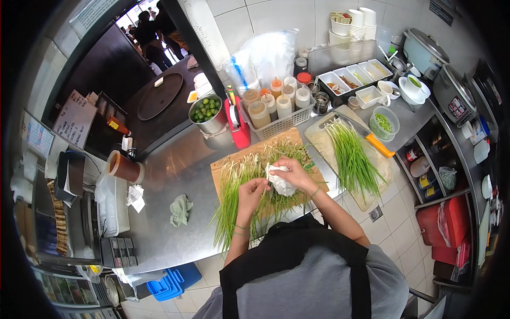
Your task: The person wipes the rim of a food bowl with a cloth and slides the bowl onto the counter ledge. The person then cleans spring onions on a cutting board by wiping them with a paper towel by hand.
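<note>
My right hand (295,174) is closed around a crumpled white cloth or paper (283,185) above the wooden board (313,171). Just left of it, my left hand (253,195) has its fingertips pinched together close to the white bundle; whatever is between them is too small to make out. Green onions with pale root ends (237,178) lie on the board's left side, their leaves hanging toward the front edge. Beneath my hands are loose trimmings and stalks (289,150). To the right, a neat bunch of green onions (353,154) rests on a pale cutting board (323,139).
A knife with an orange handle (380,145) lies right of the neat bunch. Behind stand a basket of squeeze bottles (281,123), a pot of green limes (208,125) and a red dispenser (237,125). A green cloth (181,209) lies on the steel counter (159,239).
</note>
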`<action>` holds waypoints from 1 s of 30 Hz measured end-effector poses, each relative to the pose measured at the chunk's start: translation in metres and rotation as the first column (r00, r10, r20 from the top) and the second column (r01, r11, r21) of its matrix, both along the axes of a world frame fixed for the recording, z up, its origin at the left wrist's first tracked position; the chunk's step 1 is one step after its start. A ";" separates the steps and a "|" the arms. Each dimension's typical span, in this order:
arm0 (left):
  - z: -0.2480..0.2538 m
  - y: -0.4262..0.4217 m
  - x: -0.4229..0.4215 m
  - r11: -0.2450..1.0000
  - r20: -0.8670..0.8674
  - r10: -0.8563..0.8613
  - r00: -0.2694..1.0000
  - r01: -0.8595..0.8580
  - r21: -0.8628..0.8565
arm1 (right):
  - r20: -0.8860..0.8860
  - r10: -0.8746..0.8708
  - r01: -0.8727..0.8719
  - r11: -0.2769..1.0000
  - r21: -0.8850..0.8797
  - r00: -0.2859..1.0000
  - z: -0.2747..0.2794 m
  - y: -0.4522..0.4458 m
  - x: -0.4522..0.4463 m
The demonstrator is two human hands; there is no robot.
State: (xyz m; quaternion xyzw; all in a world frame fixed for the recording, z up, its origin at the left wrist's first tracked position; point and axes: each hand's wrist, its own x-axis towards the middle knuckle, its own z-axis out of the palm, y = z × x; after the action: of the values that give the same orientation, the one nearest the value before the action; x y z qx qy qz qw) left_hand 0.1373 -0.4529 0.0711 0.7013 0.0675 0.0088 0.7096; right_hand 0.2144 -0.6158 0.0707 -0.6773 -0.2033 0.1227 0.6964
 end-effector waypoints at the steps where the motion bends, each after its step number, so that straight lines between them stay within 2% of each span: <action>1: 0.000 0.001 0.000 1.000 -0.004 -0.011 1.000 0.011 -0.013 | -0.077 -0.025 0.028 0.999 0.031 0.997 0.000 -0.001 0.000; 3: 0.003 0.002 -0.001 1.000 0.007 -0.003 1.000 0.003 -0.030 | -0.232 -0.068 0.090 0.992 0.087 0.970 0.001 -0.005 0.001; 6: 0.002 0.005 -0.002 1.000 0.029 -0.004 1.000 0.005 -0.016 | -0.020 -0.227 0.228 0.973 0.039 0.974 0.002 -0.008 0.003; 7: 0.001 0.006 -0.001 1.000 0.037 -0.007 0.999 0.007 -0.003 | 0.186 -0.223 0.224 0.974 0.017 0.957 0.007 -0.010 -0.001; 9: -0.004 0.008 0.001 1.000 0.036 -0.016 0.999 0.015 0.024 | 0.396 -0.117 0.147 0.988 -0.047 0.911 0.021 -0.008 -0.012; 11: -0.007 0.009 0.001 0.998 0.041 -0.040 0.998 0.038 0.045 | 0.602 0.030 0.099 0.979 -0.179 0.798 0.029 -0.003 -0.020; 14: -0.002 0.011 0.000 0.993 0.040 -0.080 0.996 0.076 0.090 | 0.804 0.139 0.219 0.923 -0.317 0.578 0.021 0.001 -0.017; 20: -0.002 0.013 -0.006 0.982 0.040 -0.054 0.998 0.046 0.182 | 0.877 0.161 0.298 0.900 -0.319 0.453 0.021 -0.005 0.007; 21: 0.001 0.013 -0.007 0.984 0.030 -0.046 0.999 0.040 0.174 | 0.843 0.173 0.315 0.874 -0.369 0.509 0.018 -0.008 0.012; 24: 0.001 0.016 -0.009 0.990 0.021 -0.034 0.999 0.031 0.135 | 0.785 -0.005 0.382 0.876 -0.296 0.619 0.015 -0.015 0.019; 25: 0.001 0.017 -0.009 0.992 0.020 -0.034 0.999 0.032 0.119 | 0.812 -0.039 0.391 0.889 -0.238 0.582 0.015 -0.015 0.017; 28: 0.002 0.016 -0.007 0.998 0.001 0.002 1.000 -0.002 0.066 | 0.840 0.016 0.280 0.939 -0.198 0.542 0.018 -0.006 -0.005; 30: 0.003 0.015 -0.006 0.999 -0.009 -0.005 1.000 0.005 -0.048 | 0.848 0.127 0.226 0.934 -0.278 0.515 0.009 0.002 -0.017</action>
State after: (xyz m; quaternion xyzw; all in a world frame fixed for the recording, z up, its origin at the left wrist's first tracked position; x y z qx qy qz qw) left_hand 0.1312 -0.4383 0.0744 0.6843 0.0691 0.0022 0.7259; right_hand 0.1978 -0.6139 0.0798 -0.7683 -0.4736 -0.2120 0.3748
